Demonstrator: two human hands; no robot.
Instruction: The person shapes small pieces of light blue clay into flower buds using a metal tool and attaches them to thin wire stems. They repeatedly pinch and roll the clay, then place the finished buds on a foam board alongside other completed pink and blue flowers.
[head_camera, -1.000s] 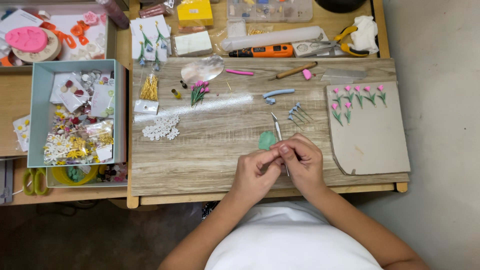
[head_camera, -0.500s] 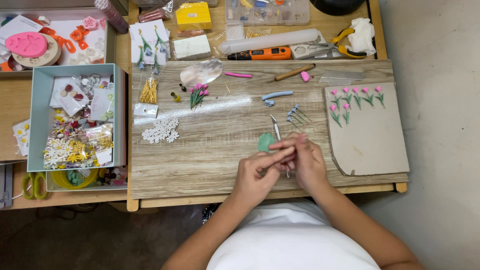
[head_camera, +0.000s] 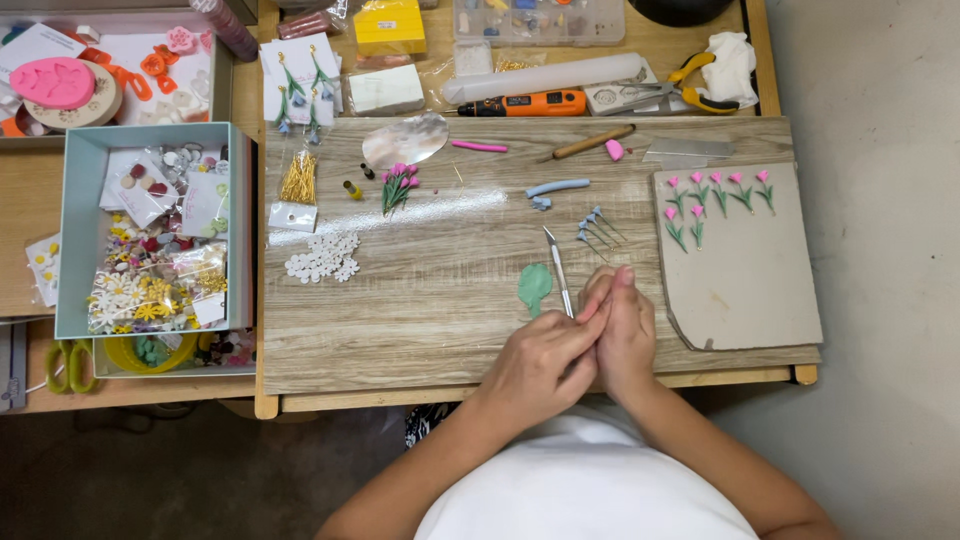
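Seven pink flowers with green stems lie on one grey slab. One green clay leaf and one thin blade tool lie on the board. Two hands, left hand and right hand, meet there. One orange rotary tool lies above.

The left hand and right hand press together, so what sits in their grip is hidden. The thin silver craft knife has its handle end tucked under the fingers. Far above the knife, the clear plastic bead box is cut off by the top edge.
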